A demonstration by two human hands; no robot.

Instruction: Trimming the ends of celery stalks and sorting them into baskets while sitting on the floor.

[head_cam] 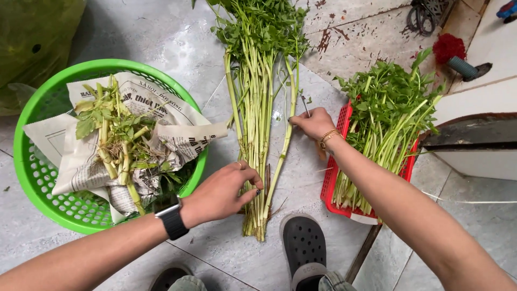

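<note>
A long bundle of green leafy stalks lies on the grey tiled floor, leaves far, cut ends near. My left hand, with a black watch on the wrist, pinches the lower stems of the bundle. My right hand, wearing a gold bracelet, grips a thin knife whose blade points away. It also touches a single stalk at the bundle's right side.
A round green basket at left holds newspaper with trimmed stem scraps. A red basket at right holds more leafy stalks. My grey clogs are at the bottom. A red-headed brush lies far right.
</note>
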